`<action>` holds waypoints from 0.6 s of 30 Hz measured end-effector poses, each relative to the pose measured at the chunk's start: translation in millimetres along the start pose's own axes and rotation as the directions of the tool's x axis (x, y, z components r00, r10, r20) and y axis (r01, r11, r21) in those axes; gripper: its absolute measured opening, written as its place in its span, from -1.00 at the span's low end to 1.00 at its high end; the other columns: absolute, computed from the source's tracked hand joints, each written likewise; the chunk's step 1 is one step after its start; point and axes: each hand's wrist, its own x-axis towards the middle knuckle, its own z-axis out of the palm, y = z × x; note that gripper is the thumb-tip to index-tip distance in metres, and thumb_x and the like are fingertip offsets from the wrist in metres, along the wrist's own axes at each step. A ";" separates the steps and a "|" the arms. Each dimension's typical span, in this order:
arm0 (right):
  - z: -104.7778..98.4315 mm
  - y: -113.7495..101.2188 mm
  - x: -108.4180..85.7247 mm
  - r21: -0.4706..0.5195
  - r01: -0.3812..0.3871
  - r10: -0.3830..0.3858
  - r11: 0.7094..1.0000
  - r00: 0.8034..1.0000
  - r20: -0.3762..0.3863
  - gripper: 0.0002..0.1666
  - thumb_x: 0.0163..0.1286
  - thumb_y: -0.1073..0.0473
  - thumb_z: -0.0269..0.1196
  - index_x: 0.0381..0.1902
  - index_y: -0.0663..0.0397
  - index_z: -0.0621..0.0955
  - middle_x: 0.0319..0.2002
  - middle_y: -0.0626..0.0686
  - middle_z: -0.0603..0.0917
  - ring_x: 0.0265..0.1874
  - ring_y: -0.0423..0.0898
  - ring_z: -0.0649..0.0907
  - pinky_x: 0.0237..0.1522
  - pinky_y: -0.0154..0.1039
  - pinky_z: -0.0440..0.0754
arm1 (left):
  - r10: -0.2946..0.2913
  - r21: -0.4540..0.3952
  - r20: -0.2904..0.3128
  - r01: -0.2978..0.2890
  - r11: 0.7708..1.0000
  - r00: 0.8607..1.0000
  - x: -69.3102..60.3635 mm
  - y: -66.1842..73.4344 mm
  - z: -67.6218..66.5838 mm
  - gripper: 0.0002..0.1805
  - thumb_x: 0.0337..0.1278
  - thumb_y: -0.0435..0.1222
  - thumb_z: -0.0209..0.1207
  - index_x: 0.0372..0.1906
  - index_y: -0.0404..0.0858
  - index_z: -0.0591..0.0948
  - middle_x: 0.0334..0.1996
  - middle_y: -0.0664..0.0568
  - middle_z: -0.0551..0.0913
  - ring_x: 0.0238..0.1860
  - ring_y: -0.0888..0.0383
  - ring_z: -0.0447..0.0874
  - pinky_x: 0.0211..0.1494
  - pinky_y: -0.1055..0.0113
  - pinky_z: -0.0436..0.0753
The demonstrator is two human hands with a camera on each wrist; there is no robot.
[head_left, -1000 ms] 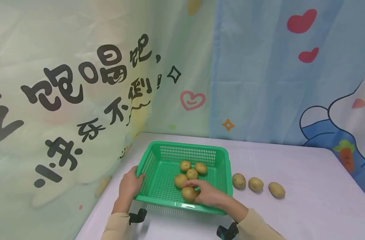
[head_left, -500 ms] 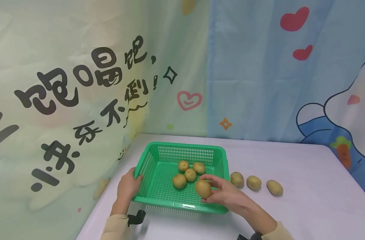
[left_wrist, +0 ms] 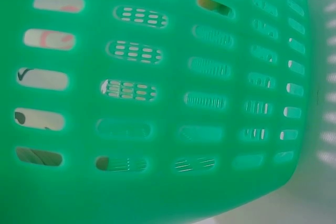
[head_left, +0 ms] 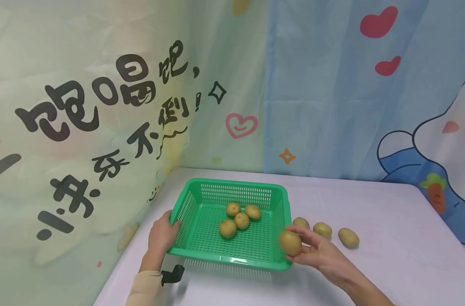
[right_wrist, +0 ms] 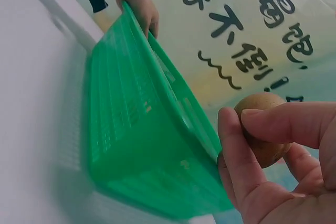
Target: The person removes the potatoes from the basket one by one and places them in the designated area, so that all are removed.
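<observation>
Head view: right hand (head_left: pixel 319 254) holds potato (head_left: pixel 290 243), left hand (head_left: pixel 163 234) basket (head_left: pixel 205 257).

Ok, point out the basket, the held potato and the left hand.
Basket (head_left: pixel 202 256): head view, on its near rim.
Held potato (head_left: pixel 290 243): head view, middle of its visible side.
Left hand (head_left: pixel 163 233): head view, on the back of the hand.

Left hand (head_left: pixel 161 236) grips, left forearm (head_left: pixel 151 262) pointing to one o'clock; right hand (head_left: pixel 318 253) pinches, thumb (right_wrist: pixel 286 121) opposite fingers (right_wrist: pixel 239 158), right forearm (head_left: pixel 364 287) slanting to ten!
</observation>
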 end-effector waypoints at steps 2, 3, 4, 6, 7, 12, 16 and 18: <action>-4.4 2.0 -4.9 0.001 -0.012 0.012 1.000 0.999 -0.031 -0.08 0.23 0.44 0.28 0.47 0.28 0.13 0.43 0.30 0.10 0.16 -0.11 0.56 0.10 -0.09 0.56 | 0.000 0.000 -0.001 0.000 1.000 1.000 -0.6 0.1 0.1 -0.42 0.33 -0.20 0.13 0.33 -0.42 0.37 -0.17 -0.28 0.67 -0.56 0.11 0.51 -0.54 0.28 0.43; -6.6 2.9 -7.4 0.001 -0.028 0.028 1.000 0.998 -0.054 -0.06 0.22 0.43 0.29 0.48 0.27 0.11 0.45 0.30 0.06 0.16 -0.11 0.55 0.10 -0.09 0.56 | -0.002 0.003 0.000 0.002 1.000 1.000 -1.0 0.1 0.1 -0.42 0.33 -0.19 0.13 0.34 -0.42 0.37 -0.16 -0.28 0.67 -0.56 0.11 0.51 -0.54 0.28 0.43; -9.0 3.9 -9.9 -0.001 -0.049 0.049 0.999 0.995 -0.084 -0.05 0.22 0.41 0.31 0.48 0.26 0.11 0.46 0.31 0.03 0.15 -0.12 0.56 0.09 -0.10 0.57 | -0.003 0.003 0.000 0.003 1.000 1.000 -1.0 0.6 -0.2 -0.42 0.33 -0.19 0.13 0.34 -0.42 0.37 -0.16 -0.28 0.67 -0.55 0.11 0.52 -0.54 0.28 0.43; -14.6 7.7 -15.0 -0.010 -0.074 0.072 0.997 0.989 -0.132 -0.04 0.22 0.38 0.33 0.49 0.23 0.11 0.48 0.33 -0.03 0.14 -0.10 0.56 0.09 -0.12 0.57 | -0.005 0.005 0.003 0.005 1.000 1.000 -1.0 1.2 -0.6 -0.42 0.33 -0.20 0.12 0.34 -0.42 0.36 -0.14 -0.30 0.67 -0.54 0.10 0.52 -0.53 0.28 0.43; -17.2 10.0 -17.0 -0.021 -0.088 0.084 0.996 0.984 -0.160 -0.05 0.22 0.37 0.34 0.49 0.21 0.13 0.48 0.33 -0.03 0.13 -0.08 0.56 0.08 -0.13 0.58 | -0.004 0.007 0.002 0.004 1.000 1.000 -0.9 1.2 -0.7 -0.42 0.33 -0.20 0.13 0.34 -0.42 0.36 -0.14 -0.30 0.67 -0.54 0.10 0.52 -0.53 0.27 0.43; -30.5 30.8 -23.9 -0.093 -0.139 0.112 0.986 0.961 -0.252 -0.10 0.21 0.32 0.36 0.45 0.19 0.22 0.40 0.35 0.15 0.07 -0.01 0.60 0.02 -0.21 0.59 | -0.003 0.011 -0.004 0.003 1.000 1.000 -0.4 0.3 -1.3 -0.42 0.33 -0.19 0.13 0.34 -0.40 0.37 -0.13 -0.29 0.67 -0.54 0.10 0.51 -0.53 0.28 0.42; -34.6 52.1 -25.3 -0.173 -0.208 0.141 0.963 0.932 -0.334 -0.12 0.16 0.32 0.37 0.42 0.16 0.28 0.31 0.32 0.32 -0.03 -0.03 0.61 -0.12 -0.24 0.59 | -0.009 0.004 -0.003 0.009 1.000 1.000 -1.0 1.0 -1.4 -0.41 0.33 -0.18 0.13 0.35 -0.40 0.36 -0.13 -0.29 0.66 -0.55 0.11 0.51 -0.53 0.28 0.42; -34.7 61.1 -24.2 -0.202 -0.242 0.150 0.949 0.909 -0.388 -0.13 0.13 0.33 0.39 0.40 0.17 0.32 0.26 0.30 0.40 -0.10 -0.05 0.59 -0.20 -0.24 0.58 | -0.011 0.002 0.001 0.011 1.000 1.000 -1.4 1.1 -0.8 -0.41 0.33 -0.18 0.13 0.35 -0.40 0.36 -0.11 -0.29 0.66 -0.54 0.10 0.51 -0.52 0.28 0.42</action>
